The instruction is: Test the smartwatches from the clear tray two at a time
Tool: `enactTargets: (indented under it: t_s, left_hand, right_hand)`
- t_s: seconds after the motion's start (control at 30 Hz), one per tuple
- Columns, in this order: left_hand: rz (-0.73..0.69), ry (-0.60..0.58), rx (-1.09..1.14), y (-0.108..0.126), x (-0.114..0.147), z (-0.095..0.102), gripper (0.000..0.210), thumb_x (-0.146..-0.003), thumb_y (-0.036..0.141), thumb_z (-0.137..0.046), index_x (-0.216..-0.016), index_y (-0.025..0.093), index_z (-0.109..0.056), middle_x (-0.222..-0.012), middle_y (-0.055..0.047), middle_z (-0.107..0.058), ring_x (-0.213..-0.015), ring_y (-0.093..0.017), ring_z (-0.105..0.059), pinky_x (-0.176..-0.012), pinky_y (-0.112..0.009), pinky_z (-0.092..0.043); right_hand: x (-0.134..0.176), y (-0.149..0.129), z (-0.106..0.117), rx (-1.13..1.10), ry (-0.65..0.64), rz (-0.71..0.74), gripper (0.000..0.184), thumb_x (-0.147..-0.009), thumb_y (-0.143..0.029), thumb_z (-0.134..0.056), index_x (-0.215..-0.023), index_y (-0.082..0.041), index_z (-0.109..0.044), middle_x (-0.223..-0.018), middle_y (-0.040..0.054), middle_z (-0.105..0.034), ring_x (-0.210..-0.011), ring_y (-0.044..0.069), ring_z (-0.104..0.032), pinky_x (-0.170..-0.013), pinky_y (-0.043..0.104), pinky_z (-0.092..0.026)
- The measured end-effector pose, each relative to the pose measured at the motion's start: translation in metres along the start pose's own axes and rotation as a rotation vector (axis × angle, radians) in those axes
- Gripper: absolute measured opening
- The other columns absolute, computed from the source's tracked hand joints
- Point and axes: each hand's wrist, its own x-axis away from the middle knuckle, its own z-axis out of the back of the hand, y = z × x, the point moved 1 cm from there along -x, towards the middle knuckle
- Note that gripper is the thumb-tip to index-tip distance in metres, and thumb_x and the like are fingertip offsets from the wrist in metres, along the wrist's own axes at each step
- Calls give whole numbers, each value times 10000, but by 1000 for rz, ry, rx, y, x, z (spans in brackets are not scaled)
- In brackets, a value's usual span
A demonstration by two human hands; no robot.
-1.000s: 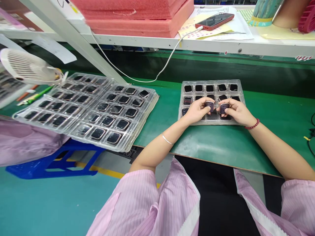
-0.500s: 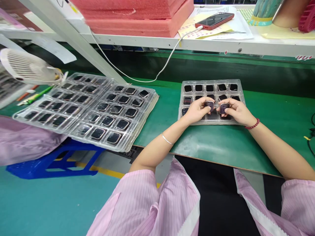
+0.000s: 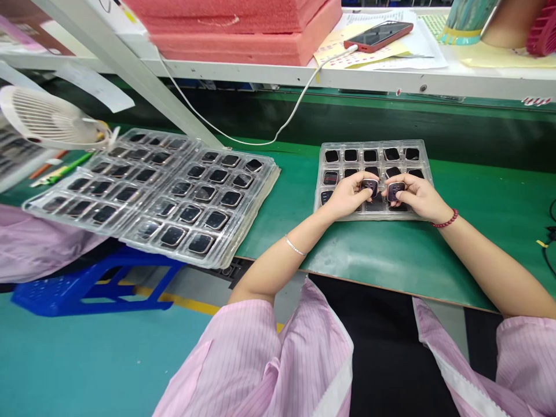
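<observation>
While both my hands are over the near tray (image 3: pixel 373 218), each grip is closed on a square, strapless watch. My left hand (image 3: pixel 350 197) pinches the left watch (image 3: pixel 369 186) and my right hand (image 3: pixel 414 197) pinches the right watch (image 3: pixel 395 191), each thumb lying on the dark screen, where small pale marks show, too fine for me to read. The two watches are side by side, a little apart, above the front part of the tray, with other dark squares in the pockets around them.

To do this well, I should bear the weight on the frames and let the thumbs touch the glass only lightly, since a hard press could smear it. A small gap between the two cases would spare their edges a knock, and staying low over the tray makes a slip less costly.

The green counter (image 3: pixel 286 191) looks smooth and slightly shiny. To my left, clear trays (image 3: pixel 256 219) full of dark squares reach its front edge, near a white fan (image 3: pixel 47 119). A shelf (image 3: pixel 478 84) above holds red foam blocks (image 3: pixel 243 46) and a phone (image 3: pixel 379 36) with a white cable (image 3: pixel 295 113). Down left, a blue stool (image 3: pixel 87 286) stands on the teal floor (image 3: pixel 87 365), beside someone's pink garment (image 3: pixel 39 243).
</observation>
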Motion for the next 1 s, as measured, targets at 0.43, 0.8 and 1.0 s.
enactTargets:
  t_s: [0.43, 0.8, 1.0]
  left_hand:
    - [26, 2, 17, 4, 1, -1, 316, -847, 263, -694, -1141, 153, -654, -1091, -77, -714, -877, -153, -667, -777, -286, -583]
    - [23, 0, -34, 0, 2, -2, 292, -866, 219, -651, -1150, 153, -654, -1070, -67, -715, -810, -132, -669, -761, -271, -580]
    - [17, 0, -14, 1, 2, -2, 300, -849, 227, -660, -1140, 152, -653, -1120, -78, -712, -837, -137, -666, -766, -276, -584]
  right_hand:
    - [0, 0, 0, -6, 5, -12, 311, -810, -259, -764, -1109, -211, -695, -991, 58, -817, -706, 165, -724, -691, 329, -638]
    - [0, 1, 0, 18, 2, 1, 295, -826, -253, -749, -1113, -207, -700, -970, 60, -797, -716, 176, -722, -708, 346, -639]
    - [0, 0, -1, 19, 3, 0, 295, -818, -259, -753, -1105, -215, -701, -959, 50, -797, -710, 171, -722, -705, 339, -640]
